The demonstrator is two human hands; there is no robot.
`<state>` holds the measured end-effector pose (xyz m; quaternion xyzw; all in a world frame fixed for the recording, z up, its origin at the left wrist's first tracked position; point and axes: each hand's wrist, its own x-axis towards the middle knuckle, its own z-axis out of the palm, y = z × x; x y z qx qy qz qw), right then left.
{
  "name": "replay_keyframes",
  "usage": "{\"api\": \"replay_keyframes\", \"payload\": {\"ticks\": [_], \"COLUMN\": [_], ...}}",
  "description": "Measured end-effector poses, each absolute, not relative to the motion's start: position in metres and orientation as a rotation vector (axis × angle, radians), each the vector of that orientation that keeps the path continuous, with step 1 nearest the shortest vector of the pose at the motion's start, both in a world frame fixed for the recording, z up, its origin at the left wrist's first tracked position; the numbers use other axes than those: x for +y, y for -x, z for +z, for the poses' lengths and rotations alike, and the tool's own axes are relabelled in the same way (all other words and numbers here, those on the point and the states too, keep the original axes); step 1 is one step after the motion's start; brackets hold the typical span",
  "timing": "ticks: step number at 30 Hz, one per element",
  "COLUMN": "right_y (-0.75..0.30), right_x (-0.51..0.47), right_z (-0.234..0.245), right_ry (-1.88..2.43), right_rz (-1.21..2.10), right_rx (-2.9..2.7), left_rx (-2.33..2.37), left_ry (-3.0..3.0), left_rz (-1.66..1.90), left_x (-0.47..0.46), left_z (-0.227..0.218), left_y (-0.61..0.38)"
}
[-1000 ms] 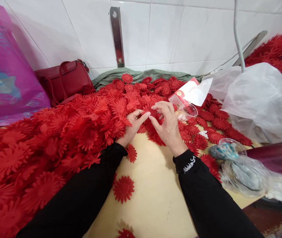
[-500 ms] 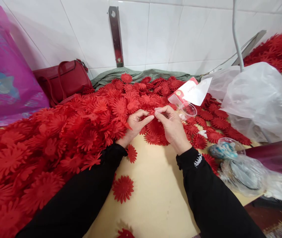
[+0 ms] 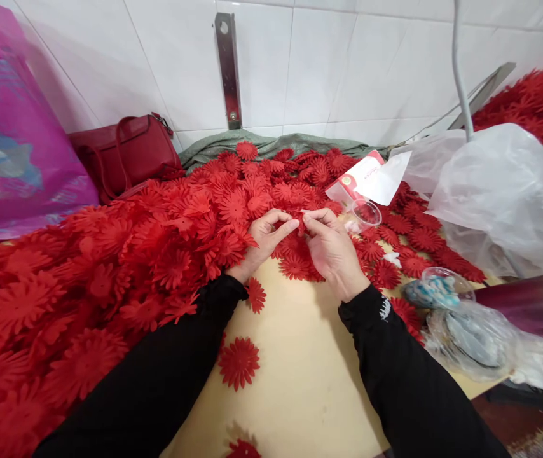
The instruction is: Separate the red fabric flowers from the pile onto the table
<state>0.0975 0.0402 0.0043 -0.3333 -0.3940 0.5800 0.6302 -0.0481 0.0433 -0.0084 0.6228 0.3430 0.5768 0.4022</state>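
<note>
My left hand [image 3: 266, 240] and my right hand [image 3: 332, 252] meet over the far part of the table, thumbs and forefingers pinched close together. Between their fingertips is a red artificial flower petal piece [image 3: 301, 222], mostly covered by the fingers. A large heap of red petal pieces [image 3: 166, 235] lies beside and behind my left hand, with more under both hands. One loose petal piece [image 3: 239, 363] lies flat on the table [image 3: 307, 356] between my forearms, and another [image 3: 256, 295] touches the area by my left cuff.
On the left stand a purple plastic bag [image 3: 18, 133] and a red handbag [image 3: 140, 152]. A red-and-white packet [image 3: 360, 178] and a clear plastic cup [image 3: 367, 213] sit beyond my right hand. White plastic bags [image 3: 505, 184] and a clear bag [image 3: 472, 337] occupy the right side.
My right fingertips have shifted slightly and curled down at the petal piece. My left hand keeps almost the same pose. The whole view has moved a little.
</note>
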Motion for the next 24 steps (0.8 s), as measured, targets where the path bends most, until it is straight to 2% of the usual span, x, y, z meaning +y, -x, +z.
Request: {"api": "replay_keyframes", "payload": {"ticks": [4, 9, 12, 18, 24], "right_y": [-0.114, -0.121, -0.117, -0.113, -0.110], "right_x": [0.049, 0.050, 0.045, 0.041, 0.044], "right_z": [0.007, 0.011, 0.014, 0.014, 0.006], "right_ry": [0.819, 0.886, 0.907, 0.897, 0.902], "right_rz": [1.235, 0.748, 0.579, 0.551, 0.605], "right_rx": [-0.839, -1.144, -1.316, -1.660, -1.637], "left_rx": [0.902, 0.870, 0.898, 0.910, 0.923], "left_ry": [-1.564, -1.627, -1.606, -1.282, -1.224], "left_rz": [1.465, 1.435, 1.426, 1.502, 1.477], "left_x": [0.041, 0.042, 0.043, 0.044, 0.045], "left_z": [-0.010, -0.017, -0.018, -0.014, -0.016], "left_y": [0.049, 0.046, 0.044, 0.047, 0.048]}}
